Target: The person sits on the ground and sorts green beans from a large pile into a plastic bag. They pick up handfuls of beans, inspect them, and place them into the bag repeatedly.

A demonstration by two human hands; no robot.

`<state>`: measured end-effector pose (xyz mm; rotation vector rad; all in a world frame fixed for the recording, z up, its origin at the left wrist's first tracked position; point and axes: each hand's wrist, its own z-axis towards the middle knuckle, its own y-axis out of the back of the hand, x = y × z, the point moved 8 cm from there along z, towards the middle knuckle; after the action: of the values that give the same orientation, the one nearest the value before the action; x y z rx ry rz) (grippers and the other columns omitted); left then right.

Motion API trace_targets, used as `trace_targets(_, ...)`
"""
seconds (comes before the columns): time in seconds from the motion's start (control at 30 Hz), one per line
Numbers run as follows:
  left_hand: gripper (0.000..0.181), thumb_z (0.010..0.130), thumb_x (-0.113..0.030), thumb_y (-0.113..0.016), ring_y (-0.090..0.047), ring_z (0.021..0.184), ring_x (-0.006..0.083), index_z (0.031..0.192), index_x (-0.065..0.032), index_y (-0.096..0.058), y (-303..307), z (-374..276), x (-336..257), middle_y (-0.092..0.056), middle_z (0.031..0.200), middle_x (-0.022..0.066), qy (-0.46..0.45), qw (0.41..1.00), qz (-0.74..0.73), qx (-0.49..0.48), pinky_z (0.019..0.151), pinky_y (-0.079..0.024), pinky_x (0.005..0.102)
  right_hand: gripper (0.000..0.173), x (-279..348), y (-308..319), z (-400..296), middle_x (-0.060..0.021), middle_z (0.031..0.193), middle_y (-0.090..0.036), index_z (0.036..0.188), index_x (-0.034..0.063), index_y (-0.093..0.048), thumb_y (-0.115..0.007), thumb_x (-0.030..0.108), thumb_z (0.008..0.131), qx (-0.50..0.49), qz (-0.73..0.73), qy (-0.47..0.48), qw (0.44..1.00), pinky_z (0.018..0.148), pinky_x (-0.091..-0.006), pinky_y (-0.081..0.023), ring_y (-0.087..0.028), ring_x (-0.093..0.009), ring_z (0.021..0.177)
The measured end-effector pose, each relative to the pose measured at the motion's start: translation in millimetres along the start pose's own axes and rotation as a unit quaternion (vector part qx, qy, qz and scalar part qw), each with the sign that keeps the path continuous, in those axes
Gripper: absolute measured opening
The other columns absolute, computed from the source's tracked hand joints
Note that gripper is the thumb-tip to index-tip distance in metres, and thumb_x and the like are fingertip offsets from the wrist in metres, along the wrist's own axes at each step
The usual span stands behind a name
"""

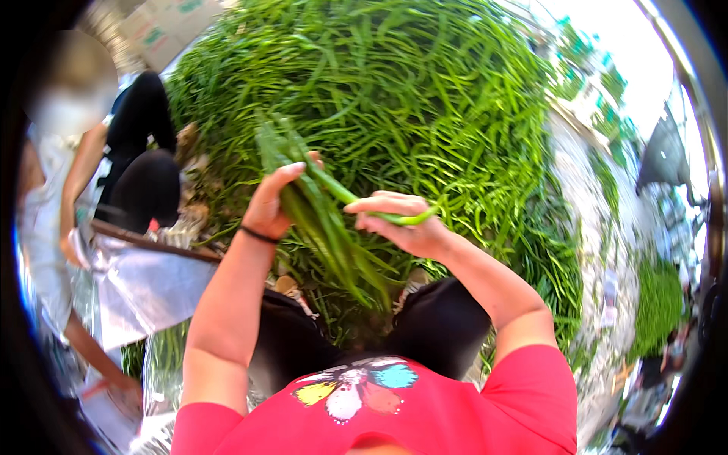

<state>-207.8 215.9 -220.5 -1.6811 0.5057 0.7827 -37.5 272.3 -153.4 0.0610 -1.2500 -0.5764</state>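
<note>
My left hand is closed around a bunch of long green chili peppers, which fan downward between my knees. Between the fingers and thumb of my right hand is a single long green pepper. That pepper slants up and left, and its far end lies against the top of the bunch. Both hands are above the near edge of a large heap of long green chili peppers. The fingers of my left hand are partly hidden behind the bunch.
On the left sits another person with dark-trousered knees beside the heap. Clear plastic sheeting lies near that person. A cardboard box stands at the upper left. To the right, pale littered ground separates this heap from another green heap.
</note>
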Motion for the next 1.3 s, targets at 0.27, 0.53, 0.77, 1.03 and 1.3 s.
trace_targets(0.27, 0.042, 0.084, -0.012, -0.059, -0.056, 0.103, 0.0211, 0.124, -0.0038, -0.047, 10, 21, -6, -0.056, 0.110, 0.0084, -0.036, 0.999, -0.016, -0.033, 0.095, -0.045, 0.0395, 0.040, -127, 70, -25, -0.0084, 0.086, -0.065, 0.123, 0.0085, -0.056, -0.062, 0.007, 0.083, -0.156, -0.003, -0.133, 0.979, 0.069, -0.0304, -0.052, -0.065, -0.022, 0.073)
trace_targets(0.53, 0.052, 0.077, -0.011, -0.064, -0.055, 0.103, 0.0216, 0.125, -0.0045, -0.044, 30, 43, 6, -0.055, 0.110, 0.0075, 0.004, 0.991, 0.103, -0.082, 0.098, -0.043, 0.0412, 0.044, -351, 226, -105, -0.0149, 0.127, -0.050, 0.120, 0.0014, -0.053, -0.062, 0.013, 0.080, -0.204, -0.542, -0.365, 0.729, 0.100, -0.0431, -0.038, -0.048, -0.033, 0.116)
trace_targets(0.77, 0.055, 0.074, -0.008, -0.067, -0.057, 0.097, 0.0218, 0.123, -0.0002, -0.046, 26, 47, 10, -0.058, 0.103, 0.0084, 0.032, 0.985, 0.128, -0.114, 0.090, -0.046, 0.0371, 0.062, -376, 204, -88, -0.0178, 0.119, -0.057, 0.126, 0.0034, -0.045, -0.063, 0.042, 0.081, 0.037, -0.509, -0.538, 0.671, 0.096, -0.0470, -0.041, -0.052, -0.036, 0.114)
trace_targets(1.03, 0.054, 0.074, -0.011, -0.068, -0.056, 0.098, 0.0209, 0.122, -0.0015, -0.046, 10, 31, 6, -0.057, 0.104, 0.0078, 0.020, 0.985, 0.154, -0.070, 0.090, -0.046, 0.0355, 0.034, -323, 160, -138, -0.0093, 0.070, -0.059, 0.090, -0.0001, -0.055, -0.060, 0.034, 0.087, -0.129, -0.251, -0.488, 0.826, 0.055, -0.0353, -0.045, -0.055, -0.022, 0.057)
trace_targets(1.3, 0.047, 0.074, -0.009, -0.067, -0.057, 0.104, 0.0220, 0.118, -0.0015, -0.051, -16, -7, -5, -0.059, 0.107, 0.0093, -0.024, 0.993, 0.115, -0.006, 0.092, -0.045, 0.0365, 0.028, -137, 92, -114, 0.0004, 0.068, -0.051, 0.095, 0.0016, -0.058, -0.052, 0.029, 0.094, -0.172, 0.152, -0.411, 0.882, 0.054, -0.0223, -0.036, -0.045, -0.009, 0.058)
